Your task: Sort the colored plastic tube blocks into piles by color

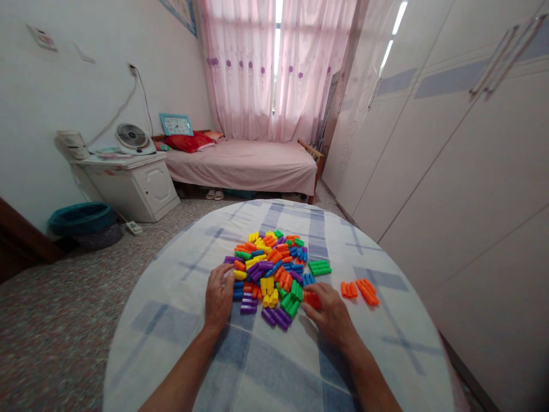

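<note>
A heap of plastic tube-shaped building blocks (266,285) in purple, yellow, green, orange and blue lies in the middle of the round table. At its left edge rests my left hand (219,297), fingers curved and apart, beside a yellow block (239,275) and holding nothing that I can see. On the right, my right hand (329,312) has its thumb and fingers around an orange block (312,299), partly hidden by the fingers. Green blocks (292,299) are just left of that thumb. Two orange pieces (368,292) lie apart from the heap, farther right.
A checked cloth (274,372) covers the table. Beyond it stand a bed (257,163) and a white cabinet (156,189) with a fan (132,137). A bin (83,220) is on the floor at left; a tall wardrobe (450,171) runs along the right.
</note>
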Demonstrator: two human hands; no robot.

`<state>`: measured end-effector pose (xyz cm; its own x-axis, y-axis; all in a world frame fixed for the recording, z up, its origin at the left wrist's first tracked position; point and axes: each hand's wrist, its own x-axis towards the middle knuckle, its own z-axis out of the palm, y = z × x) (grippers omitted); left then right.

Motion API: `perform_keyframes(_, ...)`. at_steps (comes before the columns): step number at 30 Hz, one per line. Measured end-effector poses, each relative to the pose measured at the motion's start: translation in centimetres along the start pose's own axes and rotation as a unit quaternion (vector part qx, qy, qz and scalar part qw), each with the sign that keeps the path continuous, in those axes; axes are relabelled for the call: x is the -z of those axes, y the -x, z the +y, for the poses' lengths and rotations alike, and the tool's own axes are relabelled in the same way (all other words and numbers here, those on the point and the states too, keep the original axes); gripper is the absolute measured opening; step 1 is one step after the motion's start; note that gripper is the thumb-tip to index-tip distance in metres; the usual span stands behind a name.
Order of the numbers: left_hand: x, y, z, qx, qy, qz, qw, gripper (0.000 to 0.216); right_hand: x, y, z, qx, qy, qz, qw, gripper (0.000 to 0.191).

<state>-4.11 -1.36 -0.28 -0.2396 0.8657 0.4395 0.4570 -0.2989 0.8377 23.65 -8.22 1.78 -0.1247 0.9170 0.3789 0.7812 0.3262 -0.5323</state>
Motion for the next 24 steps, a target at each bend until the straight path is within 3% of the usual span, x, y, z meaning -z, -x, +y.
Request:
perform_keyframes(5, -0.1, -0.4, -1.2, 0.059, 0.018, 0.003, 0.998, 0.030, -0.9, 0.1, -0.2, -0.013, 0.021, -0.020, 0.999, 0.018)
perform_keyframes(10, -0.2, -0.4, -1.6, 0.044, 0.004, -0.010, 0.999, 0.028, -0.7, 0.0, 0.5, -0.027, 0.036, -0.020, 0.999, 0.019)
perform_keyframes(14, -0.3, -0.4, -1.4, 0.040, 0.004, -0.004, 0.999, 0.027, 0.8, -0.1, 1.9, -0.030, 0.100, 0.074, 0.992, 0.023)
perform_keyframes(19, -0.3, -0.4, -1.5, 0.035, 0.002, -0.010, 0.999, 0.027, 3.6, 0.6, 4.8, -0.149, 0.231, 0.254, 0.927, 0.032)
perform_keyframes(21, -0.3, -0.5, -1.7, 0.033, -0.001, -0.013, 0.999, 0.027, 4.0, 1.0, 5.6, -0.199, 0.250, 0.260, 0.911, 0.036)
perform_keyframes(24, -0.4, -0.5, -2.0, 0.031, -0.002, -0.013, 0.999, 0.027, 3.5, 1.3, 6.1, -0.226, 0.267, 0.207, 0.914, 0.038)
